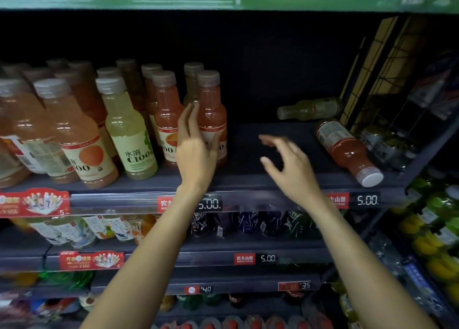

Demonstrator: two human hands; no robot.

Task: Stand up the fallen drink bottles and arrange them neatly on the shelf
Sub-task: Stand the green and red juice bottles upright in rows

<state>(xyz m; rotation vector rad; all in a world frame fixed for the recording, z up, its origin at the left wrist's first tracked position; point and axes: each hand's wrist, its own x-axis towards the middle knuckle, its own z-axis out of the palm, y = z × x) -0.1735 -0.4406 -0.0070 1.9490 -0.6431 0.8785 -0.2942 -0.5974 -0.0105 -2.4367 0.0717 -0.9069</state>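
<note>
Nearest, at centre frame, the right hand hovers with fingers spread and holding nothing, while the left hand lays straight fingers against an upright red juice bottle. Right of centre, a fallen red juice bottle lies cap-forward on the dark shelf; smooth, full plastic, probably weighty and roll-prone, best gripped around its labelled body. Farther back lies a fallen pale-yellow bottle.

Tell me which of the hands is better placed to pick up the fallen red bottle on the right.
The right hand. It hangs open over the bare shelf, nearer the fallen red bottle, with nothing between. The left hand rests against an upright red bottle.
</note>
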